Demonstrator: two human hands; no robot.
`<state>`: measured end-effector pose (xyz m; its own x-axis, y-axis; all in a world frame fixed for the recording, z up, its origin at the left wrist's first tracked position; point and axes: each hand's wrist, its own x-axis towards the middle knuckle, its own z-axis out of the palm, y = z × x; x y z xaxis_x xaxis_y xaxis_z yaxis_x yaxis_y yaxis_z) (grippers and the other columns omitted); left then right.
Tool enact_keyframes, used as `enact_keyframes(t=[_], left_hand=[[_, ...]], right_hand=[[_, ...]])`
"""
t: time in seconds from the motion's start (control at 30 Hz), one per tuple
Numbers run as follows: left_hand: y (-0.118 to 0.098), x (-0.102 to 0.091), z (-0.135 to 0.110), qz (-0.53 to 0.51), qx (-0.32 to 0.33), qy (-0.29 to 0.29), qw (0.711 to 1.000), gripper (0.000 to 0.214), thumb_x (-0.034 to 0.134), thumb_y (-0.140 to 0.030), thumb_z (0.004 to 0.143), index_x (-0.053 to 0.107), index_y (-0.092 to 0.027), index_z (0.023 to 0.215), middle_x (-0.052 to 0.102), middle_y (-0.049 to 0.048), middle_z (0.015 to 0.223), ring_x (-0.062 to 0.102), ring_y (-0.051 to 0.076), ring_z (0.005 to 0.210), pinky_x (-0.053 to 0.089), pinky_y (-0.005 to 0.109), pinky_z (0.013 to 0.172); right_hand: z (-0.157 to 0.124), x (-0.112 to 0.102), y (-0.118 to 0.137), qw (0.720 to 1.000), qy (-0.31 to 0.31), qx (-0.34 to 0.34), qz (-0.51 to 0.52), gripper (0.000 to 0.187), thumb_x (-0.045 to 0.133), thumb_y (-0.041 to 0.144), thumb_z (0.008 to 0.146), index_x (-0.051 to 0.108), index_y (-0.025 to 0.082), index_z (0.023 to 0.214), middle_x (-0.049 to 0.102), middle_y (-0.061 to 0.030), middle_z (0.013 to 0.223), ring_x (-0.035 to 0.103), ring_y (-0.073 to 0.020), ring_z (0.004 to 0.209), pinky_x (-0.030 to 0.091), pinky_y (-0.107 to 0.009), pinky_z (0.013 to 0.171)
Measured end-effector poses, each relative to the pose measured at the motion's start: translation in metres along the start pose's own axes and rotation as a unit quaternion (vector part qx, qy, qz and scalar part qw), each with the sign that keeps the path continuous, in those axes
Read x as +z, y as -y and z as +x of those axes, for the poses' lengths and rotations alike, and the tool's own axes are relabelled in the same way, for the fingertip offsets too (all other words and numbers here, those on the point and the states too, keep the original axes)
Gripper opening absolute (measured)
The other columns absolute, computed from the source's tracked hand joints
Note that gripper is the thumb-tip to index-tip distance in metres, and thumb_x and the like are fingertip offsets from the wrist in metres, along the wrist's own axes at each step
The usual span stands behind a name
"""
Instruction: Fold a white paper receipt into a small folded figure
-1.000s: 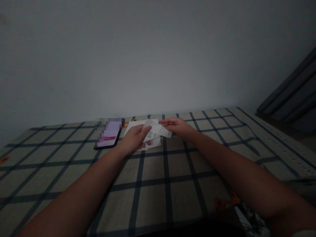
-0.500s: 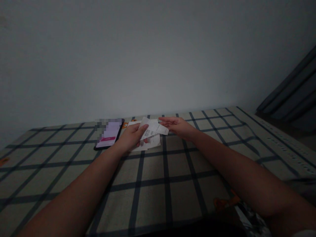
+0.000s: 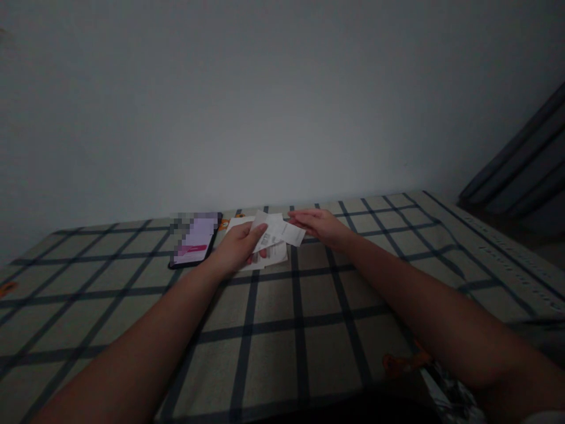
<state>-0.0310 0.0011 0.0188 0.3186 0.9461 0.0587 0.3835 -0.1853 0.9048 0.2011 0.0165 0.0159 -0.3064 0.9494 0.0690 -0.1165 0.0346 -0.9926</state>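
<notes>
Dimly lit, a checked cloth (image 3: 273, 365) is spread up to a plain grey wall (image 3: 282, 106), with dark folded fabric (image 3: 525, 159) hung at the right. Above white sheets (image 3: 277, 254) near the cloth's far edge, printed slips (image 3: 270, 227) are pinched between thumb and fingers of the left hand (image 3: 236, 244). The right hand (image 3: 325, 228) is held beside them, fingers extended close together; whether paper is gripped there cannot be told. A phone (image 3: 194, 242) is laid leftward.

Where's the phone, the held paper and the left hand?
Phone (image 3: 196, 238): head view, on its screen.
Held paper (image 3: 272, 229): head view, on its upper face.
Left hand (image 3: 238, 242): head view, on its back.
</notes>
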Motion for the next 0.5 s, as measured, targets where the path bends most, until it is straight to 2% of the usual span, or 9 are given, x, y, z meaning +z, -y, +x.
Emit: enact_keyframes(t=[0.07, 0.17, 0.37, 0.5], left_hand=[[-0.0025, 0.0022, -0.0018, 0.003, 0.003, 0.016, 1.000, 0.043, 0.050, -0.058, 0.088, 0.061, -0.017, 0.079, 0.060, 0.0002, 0.054, 0.043, 0.009, 0.037, 0.031, 0.020, 0.036], [-0.0041, 0.0051, -0.0028, 0.005, 0.012, 0.042, 0.999, 0.046, 0.048, -0.059, 0.088, 0.061, -0.016, 0.077, 0.062, 0.0019, 0.057, 0.046, 0.010, 0.039, 0.032, 0.021, 0.037], [-0.0027, 0.0082, -0.0014, -0.043, 0.031, 0.040, 0.998, 0.049, 0.047, -0.060, 0.089, 0.063, -0.015, 0.078, 0.064, 0.0038, 0.062, 0.053, 0.012, 0.045, 0.038, 0.022, 0.042], [-0.0058, 0.0091, -0.0024, -0.056, 0.023, 0.061, 0.996, 0.058, 0.042, -0.066, 0.088, 0.066, -0.015, 0.076, 0.059, 0.0043, 0.052, 0.051, 0.013, 0.041, 0.036, 0.023, 0.041]], right_hand=[[-0.0007, 0.0000, -0.0013, 0.997, 0.018, -0.012, -0.075, 0.024, 0.066, 0.036, 0.082, 0.074, 0.015, 0.092, 0.073, -0.0075, 0.093, 0.065, -0.0147, 0.081, 0.052, -0.029, 0.078], [-0.0019, -0.0014, -0.0035, 0.986, 0.022, -0.043, -0.161, 0.027, 0.066, 0.039, 0.081, 0.074, 0.014, 0.087, 0.073, -0.0060, 0.084, 0.063, -0.0143, 0.074, 0.050, -0.028, 0.070], [-0.0006, -0.0026, -0.0058, 0.988, 0.020, -0.065, -0.140, 0.025, 0.067, 0.031, 0.078, 0.072, 0.014, 0.095, 0.072, -0.0057, 0.089, 0.063, -0.0134, 0.077, 0.049, -0.027, 0.072], [-0.0013, -0.0008, -0.0043, 0.987, -0.001, -0.090, -0.135, 0.024, 0.067, 0.031, 0.078, 0.072, 0.015, 0.095, 0.071, -0.0055, 0.090, 0.063, -0.0138, 0.078, 0.049, -0.028, 0.072]])
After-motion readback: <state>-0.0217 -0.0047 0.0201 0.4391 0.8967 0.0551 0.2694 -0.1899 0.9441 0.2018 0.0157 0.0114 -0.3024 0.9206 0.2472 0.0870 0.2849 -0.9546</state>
